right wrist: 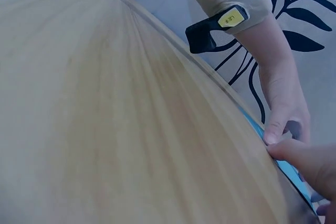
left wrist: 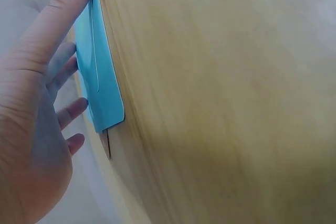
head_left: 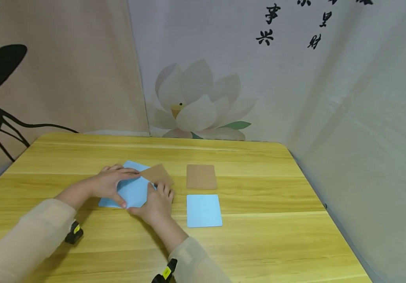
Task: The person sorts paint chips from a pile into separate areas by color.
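Several blue square cards (head_left: 133,192) lie overlapped and unevenly turned on the left half of the wooden table. Over their left side spreads my left hand (head_left: 112,182), its thumb at the near edge and its index finger reaching the far side. My right hand (head_left: 158,204) touches their right side, with its thumb at the near edge close to the left thumb. A tilted brown square card (head_left: 158,174) overlaps the blue ones at the upper right, by the left fingertips. In the left wrist view, layered blue cards (left wrist: 107,93) show beside the long, straight thumb (left wrist: 63,17).
Right of my hands, a brown square card (head_left: 201,177) lies just beyond a blue square card (head_left: 204,210) on the wooden table (head_left: 266,236). A curtain (head_left: 203,47) with a printed flower and black characters hangs behind the table's far edge. Each sleeve carries a black wrist device (head_left: 74,232).
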`<state>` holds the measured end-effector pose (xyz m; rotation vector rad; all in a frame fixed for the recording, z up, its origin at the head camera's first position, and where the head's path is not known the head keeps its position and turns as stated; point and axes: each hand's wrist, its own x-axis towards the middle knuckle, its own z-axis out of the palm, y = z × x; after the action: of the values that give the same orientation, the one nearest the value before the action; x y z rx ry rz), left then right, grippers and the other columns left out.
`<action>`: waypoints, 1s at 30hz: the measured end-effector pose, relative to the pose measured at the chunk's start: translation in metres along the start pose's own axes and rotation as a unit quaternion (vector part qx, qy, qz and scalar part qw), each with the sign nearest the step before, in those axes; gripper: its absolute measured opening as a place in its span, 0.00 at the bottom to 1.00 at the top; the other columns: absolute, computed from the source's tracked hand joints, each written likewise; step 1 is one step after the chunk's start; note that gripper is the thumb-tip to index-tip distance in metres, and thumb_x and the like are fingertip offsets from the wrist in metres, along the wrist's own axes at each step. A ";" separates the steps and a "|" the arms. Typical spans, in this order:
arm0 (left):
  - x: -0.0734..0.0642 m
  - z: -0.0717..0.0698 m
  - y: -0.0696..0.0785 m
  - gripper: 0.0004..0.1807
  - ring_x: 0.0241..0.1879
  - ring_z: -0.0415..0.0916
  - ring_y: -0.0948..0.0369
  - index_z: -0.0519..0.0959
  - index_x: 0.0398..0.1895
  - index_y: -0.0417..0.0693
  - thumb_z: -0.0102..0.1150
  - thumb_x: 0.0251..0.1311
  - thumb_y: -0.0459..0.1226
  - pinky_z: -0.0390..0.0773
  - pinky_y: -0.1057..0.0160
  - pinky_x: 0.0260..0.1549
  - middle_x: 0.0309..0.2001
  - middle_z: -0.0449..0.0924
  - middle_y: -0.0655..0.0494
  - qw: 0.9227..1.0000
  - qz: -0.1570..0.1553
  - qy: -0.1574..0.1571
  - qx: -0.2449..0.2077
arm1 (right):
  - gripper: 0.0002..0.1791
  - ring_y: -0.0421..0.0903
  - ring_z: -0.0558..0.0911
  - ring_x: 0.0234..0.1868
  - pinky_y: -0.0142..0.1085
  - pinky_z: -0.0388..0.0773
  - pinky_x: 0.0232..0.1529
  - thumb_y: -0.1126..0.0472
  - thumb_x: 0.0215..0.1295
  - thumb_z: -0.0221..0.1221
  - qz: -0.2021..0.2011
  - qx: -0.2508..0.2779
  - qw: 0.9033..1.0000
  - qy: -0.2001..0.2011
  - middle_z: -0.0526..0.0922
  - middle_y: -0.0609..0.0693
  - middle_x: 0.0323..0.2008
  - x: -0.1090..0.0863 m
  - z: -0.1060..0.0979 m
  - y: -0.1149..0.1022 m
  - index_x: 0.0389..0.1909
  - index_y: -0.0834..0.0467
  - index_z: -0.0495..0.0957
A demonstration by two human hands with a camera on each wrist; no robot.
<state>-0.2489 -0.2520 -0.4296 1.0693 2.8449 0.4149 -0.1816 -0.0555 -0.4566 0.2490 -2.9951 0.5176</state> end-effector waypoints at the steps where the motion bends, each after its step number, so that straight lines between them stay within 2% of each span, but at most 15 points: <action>1: -0.001 0.000 0.000 0.61 0.61 0.58 0.42 0.70 0.66 0.44 0.64 0.28 0.73 0.55 0.33 0.50 0.65 0.67 0.48 1.000 -0.001 0.000 -0.002 | 0.53 0.47 0.61 0.59 0.44 0.57 0.60 0.26 0.39 0.67 -0.001 0.002 1.000 0.000 0.65 0.46 0.58 0.000 -0.001 0.000 0.65 0.52 0.70; 14: -0.006 0.002 0.008 0.63 0.62 0.58 0.42 0.70 0.66 0.42 0.64 0.27 0.74 0.54 0.31 0.51 0.65 0.66 0.45 1.000 -0.009 0.010 0.004 | 0.55 0.46 0.61 0.57 0.41 0.55 0.62 0.31 0.39 0.70 -0.036 0.025 0.999 0.003 0.65 0.48 0.57 0.003 0.002 0.005 0.68 0.54 0.66; 23: -0.008 0.007 0.008 0.62 0.60 0.59 0.42 0.71 0.64 0.40 0.65 0.28 0.73 0.56 0.33 0.49 0.64 0.67 0.44 1.000 -0.008 0.024 -0.001 | 0.57 0.46 0.60 0.59 0.40 0.55 0.63 0.34 0.39 0.72 -0.086 0.052 0.995 -0.011 0.65 0.51 0.58 0.005 -0.001 0.012 0.68 0.60 0.64; 30: -0.010 0.004 0.014 0.61 0.61 0.59 0.41 0.71 0.64 0.40 0.64 0.30 0.73 0.57 0.33 0.49 0.63 0.68 0.44 1.000 -0.007 0.026 0.006 | 0.56 0.48 0.59 0.60 0.39 0.57 0.62 0.38 0.39 0.73 -0.090 0.076 0.993 -0.021 0.64 0.53 0.59 0.005 -0.004 0.013 0.68 0.61 0.63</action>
<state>-0.2320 -0.2481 -0.4295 1.0549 2.9024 0.4316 -0.1885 -0.0427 -0.4564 0.5413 -2.9370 0.7296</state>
